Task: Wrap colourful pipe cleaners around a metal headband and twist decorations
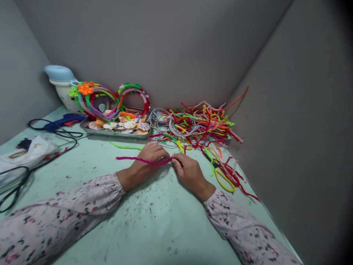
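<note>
Patterned sleeves (68, 206) frame the head view; beyond, the left hand (152, 151) and right hand (191, 173), fingers curled nearly closed, pinch a magenta pipe cleaner (131, 158) over the table (165, 228). Probably light, fuzzy, bendable; fingertip holds near the bend should suit.

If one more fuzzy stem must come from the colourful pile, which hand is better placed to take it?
Probably the right hand: it is nearer the pile, though its fingers seem to pinch the magenta stem crossing the left hand.
</note>
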